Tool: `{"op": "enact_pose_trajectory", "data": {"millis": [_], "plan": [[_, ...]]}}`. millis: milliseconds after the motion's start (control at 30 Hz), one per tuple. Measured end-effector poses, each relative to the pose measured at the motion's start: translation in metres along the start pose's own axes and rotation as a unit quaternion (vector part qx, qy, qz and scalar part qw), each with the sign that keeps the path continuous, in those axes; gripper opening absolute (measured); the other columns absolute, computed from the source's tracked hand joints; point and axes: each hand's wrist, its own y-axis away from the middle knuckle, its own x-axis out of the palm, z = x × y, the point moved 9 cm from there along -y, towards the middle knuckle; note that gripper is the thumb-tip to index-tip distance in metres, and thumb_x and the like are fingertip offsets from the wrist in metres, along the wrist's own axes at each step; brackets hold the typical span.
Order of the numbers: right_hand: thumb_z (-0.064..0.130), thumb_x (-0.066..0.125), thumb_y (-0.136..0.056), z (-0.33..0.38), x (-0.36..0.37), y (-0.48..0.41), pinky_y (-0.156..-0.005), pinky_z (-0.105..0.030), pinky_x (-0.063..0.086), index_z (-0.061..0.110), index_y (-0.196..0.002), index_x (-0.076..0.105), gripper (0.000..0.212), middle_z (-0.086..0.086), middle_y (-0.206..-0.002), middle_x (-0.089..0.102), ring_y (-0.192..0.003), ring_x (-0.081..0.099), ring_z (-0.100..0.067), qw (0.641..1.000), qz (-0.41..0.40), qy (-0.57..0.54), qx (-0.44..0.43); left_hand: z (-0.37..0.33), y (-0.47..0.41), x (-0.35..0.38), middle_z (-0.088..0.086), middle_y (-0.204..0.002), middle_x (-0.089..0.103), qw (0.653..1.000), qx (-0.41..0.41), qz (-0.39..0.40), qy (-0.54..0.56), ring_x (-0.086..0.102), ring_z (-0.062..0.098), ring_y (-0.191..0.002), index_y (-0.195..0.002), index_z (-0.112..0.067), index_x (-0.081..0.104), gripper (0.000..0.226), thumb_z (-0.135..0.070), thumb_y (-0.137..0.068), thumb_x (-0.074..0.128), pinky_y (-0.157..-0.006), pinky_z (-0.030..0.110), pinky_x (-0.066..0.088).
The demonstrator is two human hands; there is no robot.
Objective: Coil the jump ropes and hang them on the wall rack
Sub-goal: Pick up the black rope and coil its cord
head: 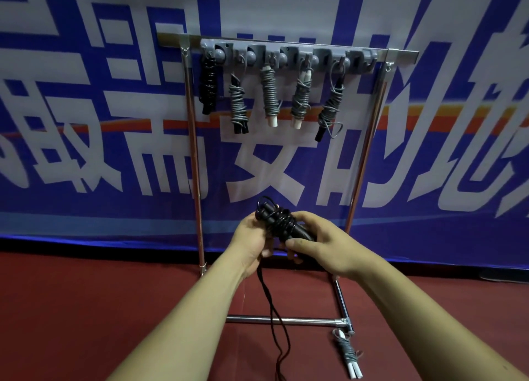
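Head view, black rope [277,223], axis slanting upper-left

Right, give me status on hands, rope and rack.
Left hand and right hand both grip the black rope, part coiled, tail hanging loose. Five coils on the rack, rightmost hook free. Nothing in the way.

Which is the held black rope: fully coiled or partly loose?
Partly loose: the black rope wraps its handles, but a tail hangs down.
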Motion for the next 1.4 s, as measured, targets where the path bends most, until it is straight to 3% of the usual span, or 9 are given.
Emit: {"op": "enact_pose_trajectory", "data": {"millis": [200, 367, 433, 533, 633, 833, 1067, 1267, 1400], "plan": [[0.009, 0.062, -0.096, 0.009, -0.025, -0.011, -0.056, -0.032, 0.048, 0.039, -0.142, 0.040, 0.058, 0.002, -0.074, 0.062, -0.058, 0.054, -0.014, 0.996, -0.079, 0.016, -0.028, 0.021, 0.004, 0.013, -0.002, -0.049, 0.032, 0.996, -0.048, 0.029, -0.065, 0.027, 0.011, -0.039, -0.089, -0.014, 0.056, 0.032, -0.034, -0.108, 0.040, -0.040, 0.020, 0.024], [0.013, 0.056, -0.099, 0.013, -0.050, -0.026, -0.071, -0.021, 0.044, 0.044, -0.154, 0.024, 0.070, 0.001, -0.106, 0.061, -0.085, 0.063, -0.014, 0.946, -0.159, 0.276, -0.056, 0.030, 0.011, 0.030, 0.001, -0.060, 0.045, 0.955, -0.060, 0.103, -0.270, 0.041, 0.015, -0.044, -0.089, -0.016, 0.051, 0.032, -0.038, -0.107, 0.037, -0.047, 0.027, 0.040], [0.013, 0.050, -0.101, 0.001, -0.050, -0.030, -0.063, -0.031, 0.043, 0.044, -0.156, 0.013, 0.074, -0.007, -0.107, 0.050, -0.077, 0.057, -0.023, 0.917, -0.160, 0.365, -0.031, 0.017, 0.011, 0.032, 0.008, -0.079, 0.059, 0.886, -0.024, 0.106, -0.451, 0.059, 0.024, -0.060, -0.092, -0.013, 0.054, 0.031, -0.037, -0.105, 0.039, -0.060, 0.037, 0.050], [0.008, 0.044, -0.100, -0.022, -0.038, -0.036, -0.053, -0.034, 0.040, 0.036, -0.159, 0.000, 0.079, -0.005, -0.107, 0.038, -0.061, 0.048, -0.024, 0.854, -0.101, 0.510, 0.027, -0.020, 0.018, 0.050, 0.013, -0.111, 0.064, 0.704, 0.098, 0.085, -0.698, 0.063, 0.034, -0.100, -0.107, -0.013, 0.059, 0.022, -0.027, -0.104, 0.043, -0.073, 0.037, 0.043], [0.006, 0.045, -0.098, -0.027, -0.023, -0.039, -0.062, -0.035, 0.042, 0.030, -0.160, 0.001, 0.080, -0.001, -0.100, 0.042, -0.073, 0.051, -0.024, 0.831, -0.016, 0.556, 0.015, -0.055, 0.022, 0.067, 0.007, -0.116, 0.068, 0.581, 0.214, 0.074, -0.782, 0.064, 0.030, -0.104, -0.120, -0.021, 0.063, 0.026, -0.031, -0.103, 0.047, -0.075, 0.036, 0.041], [0.015, 0.063, -0.087, -0.005, -0.023, -0.029, -0.066, -0.035, 0.053, 0.024, -0.110, 0.063, 0.025, 0.003, -0.089, 0.068, -0.077, 0.063, -0.020, 0.878, 0.071, 0.473, -0.009, -0.084, 0.010, 0.040, -0.011, -0.093, 0.070, 0.732, 0.210, 0.153, -0.630, 0.063, 0.009, -0.088, -0.097, -0.028, 0.075, 0.020, -0.046, -0.092, 0.068, -0.079, 0.033, 0.053], [0.013, 0.072, -0.077, 0.035, -0.021, -0.011, -0.051, -0.026, 0.038, 0.015, -0.073, 0.063, 0.010, 0.001, -0.058, 0.053, -0.052, 0.044, -0.009, 0.940, 0.064, 0.329, -0.060, -0.065, 0.004, 0.018, -0.001, -0.069, 0.069, 0.952, 0.017, 0.212, -0.219, 0.066, 0.009, -0.061, -0.084, -0.010, 0.070, 0.012, -0.020, -0.089, 0.073, -0.060, 0.022, 0.054], [-0.001, 0.070, -0.078, 0.050, 0.011, -0.001, -0.054, -0.026, 0.039, 0.009, -0.074, 0.062, 0.013, 0.000, -0.059, 0.052, -0.053, 0.046, -0.011, 0.966, 0.161, 0.201, -0.037, -0.032, 0.015, 0.026, 0.003, -0.070, 0.065, 0.940, -0.095, 0.326, -0.022, 0.064, 0.013, -0.059, -0.076, -0.015, 0.070, 0.032, -0.033, -0.063, 0.094, -0.055, 0.026, 0.056], [0.005, 0.074, -0.077, 0.052, 0.009, -0.004, -0.055, -0.037, 0.046, 0.012, -0.081, 0.062, 0.014, -0.005, -0.063, 0.066, -0.056, 0.058, -0.021, 0.973, 0.131, 0.187, -0.027, -0.012, 0.005, 0.022, 0.007, -0.077, 0.065, 0.965, -0.077, 0.251, 0.010, 0.063, 0.018, -0.069, -0.082, -0.015, 0.072, 0.043, -0.054, -0.070, 0.085, -0.061, 0.029, 0.053]]}}
